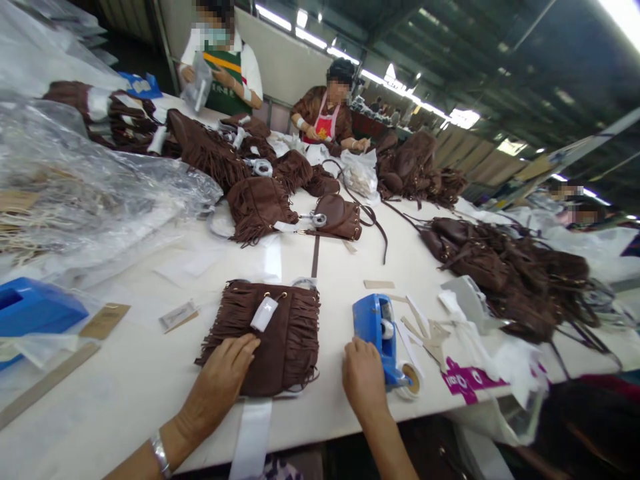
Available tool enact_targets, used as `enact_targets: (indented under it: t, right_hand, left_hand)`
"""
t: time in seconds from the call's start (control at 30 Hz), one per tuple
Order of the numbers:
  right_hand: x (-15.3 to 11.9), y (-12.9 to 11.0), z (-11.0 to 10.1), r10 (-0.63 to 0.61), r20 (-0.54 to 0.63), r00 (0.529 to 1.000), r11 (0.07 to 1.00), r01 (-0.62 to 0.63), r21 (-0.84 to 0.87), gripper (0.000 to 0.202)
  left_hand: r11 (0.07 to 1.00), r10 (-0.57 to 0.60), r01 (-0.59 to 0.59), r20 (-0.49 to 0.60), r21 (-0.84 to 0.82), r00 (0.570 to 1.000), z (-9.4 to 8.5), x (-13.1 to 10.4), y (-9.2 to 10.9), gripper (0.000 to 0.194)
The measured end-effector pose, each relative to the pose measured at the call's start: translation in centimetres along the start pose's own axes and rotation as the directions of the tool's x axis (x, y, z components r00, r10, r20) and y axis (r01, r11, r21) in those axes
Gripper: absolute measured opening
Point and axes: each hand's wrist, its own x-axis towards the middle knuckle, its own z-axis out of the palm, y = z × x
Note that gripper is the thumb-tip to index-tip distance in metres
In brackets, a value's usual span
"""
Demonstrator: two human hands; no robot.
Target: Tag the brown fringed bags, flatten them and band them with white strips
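A brown fringed bag (pixel 273 377) lies flat on the white table before me. A white wrapped piece (pixel 264 313) sits near its two gold eyelets. My left hand (pixel 225 370) rests on the bag's lower left part, with fingers stretched out. To the right, my right hand (pixel 364 373) is closed against the left side of a blue tape dispenser (pixel 371 320). Its fingers are curled, and whatever they may hold is hidden. A roll of tape (pixel 411 380) is at the dispenser's near end. Under the bag's near edge a pale strip (pixel 251 433) hangs over the table edge.
More brown bags (pixel 260 207) lie farther back, with a large pile (pixel 505 267) at the right. Clear plastic bags (pixel 115 173) cover the left side. Another blue dispenser (pixel 43 310), card tags (pixel 105 320) and paper strips (pixel 415 327) lie around. Two people (pixel 330 110) work across the table.
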Motion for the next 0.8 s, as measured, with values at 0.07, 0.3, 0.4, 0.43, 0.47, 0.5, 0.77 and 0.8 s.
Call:
enact_targets:
  t: [0.07,0.3,0.4,0.43,0.47,0.5,0.77,0.8]
  right_hand:
    - [-0.3,-1.7,-0.5,-0.028,-0.099,0.995,0.995,0.037,0.097,0.024]
    - [1.4,-8.6,2.1,-0.294,-0.114,0.949,0.905,0.315,0.285,0.057]
    - [1.2,-5.6,3.4,-0.139,-0.013,0.99,0.968,0.138,0.21,0.051]
    - [1.0,-4.7,3.5,-0.041,-0.004,0.999,0.984,0.041,0.176,0.048]
    - [1.0,-4.2,3.3,0.045,-0.019,0.999,0.988,-0.042,0.149,0.045]
    - [1.0,-4.3,3.0,0.096,-0.051,0.994,0.986,-0.088,0.139,0.043]
    - [4.7,-8.0,3.0,-0.211,-0.182,0.96,0.932,0.254,0.257,0.051]
    - [4.8,-7.4,3.2,-0.172,-0.188,0.967,0.946,0.216,0.244,0.048]
  left_hand:
    - [1.0,0.008,-0.008,0.024,-0.018,1.0,-0.3,0.2,0.1,0.032]
    - [1.0,0.021,-0.021,0.063,0.005,0.998,-0.2,0.3,-0.1,0.033]
    - [0.999,0.03,-0.03,0.042,0.013,0.999,0.0,0.3,-0.2,0.034]
    - [0.999,0.032,-0.033,0.033,0.016,0.999,0.1,0.3,-0.3,0.034]
    - [0.999,0.034,-0.034,0.026,0.02,0.999,0.1,0.3,-0.3,0.034]
    - [0.999,0.032,-0.032,0.026,0.026,0.999,0.1,0.4,-0.3,0.034]
    - [0.995,0.014,-0.015,0.02,0.095,1.0,0.0,0.6,0.0,0.037]
    - [0.995,0.006,-0.009,0.027,0.1,1.0,0.0,0.6,0.0,0.037]
